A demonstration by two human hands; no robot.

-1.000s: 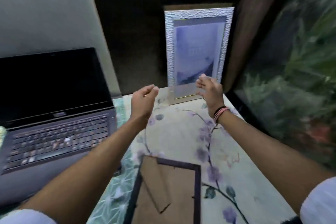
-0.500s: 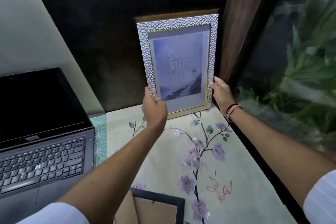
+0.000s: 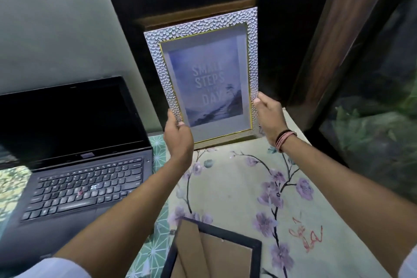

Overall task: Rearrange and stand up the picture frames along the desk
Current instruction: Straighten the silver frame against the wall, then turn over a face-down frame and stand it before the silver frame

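Both arms outstretched; left hand (image 3: 178, 136) and right hand (image 3: 269, 115) gripping.

Open laptop (image 3: 74, 165) blocks left; face-down dark frame (image 3: 214, 253) near front edge; floral mat (image 3: 237, 187) between seemingly bare.

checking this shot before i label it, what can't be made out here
- Silver frame, head view: its lower left corner is hidden by the left hand, and the small line of print between "STEPS" and "DAY" is too faint to read.
- Wooden frame behind it: only its top and bottom edges show.
- Dark frame: lies back up, cut off by the bottom edge.
- Right hand: fingers are behind the silver frame.
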